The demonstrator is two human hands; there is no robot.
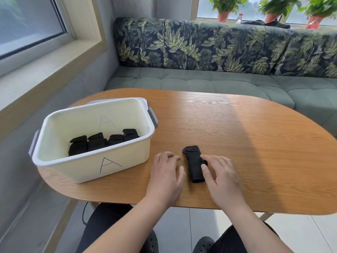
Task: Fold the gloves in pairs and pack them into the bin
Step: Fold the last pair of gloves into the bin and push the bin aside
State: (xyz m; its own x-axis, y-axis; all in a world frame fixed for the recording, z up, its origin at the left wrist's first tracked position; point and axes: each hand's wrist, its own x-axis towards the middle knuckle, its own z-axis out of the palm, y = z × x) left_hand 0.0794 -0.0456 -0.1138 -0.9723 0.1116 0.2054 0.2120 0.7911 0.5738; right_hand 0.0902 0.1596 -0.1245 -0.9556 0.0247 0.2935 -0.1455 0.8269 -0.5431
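A folded pair of black gloves (193, 161) lies on the wooden table (255, 143) near its front edge. My right hand (220, 176) rests beside the pair, with its fingertips and thumb touching the right side of it. My left hand (166, 174) hovers just left of the pair with fingers loosely curled and holds nothing. A cream plastic bin (91, 161) marked with a letter A stands at the left of the table. Several folded black glove pairs (102, 141) sit in a row inside it.
A green cushioned bench (200, 79) with a leaf-print backrest runs behind the table. Potted plants (226, 8) stand on the window sill at the back. The bin's grey latch handle (153, 115) sticks out on its right side. My knees show below the table edge.
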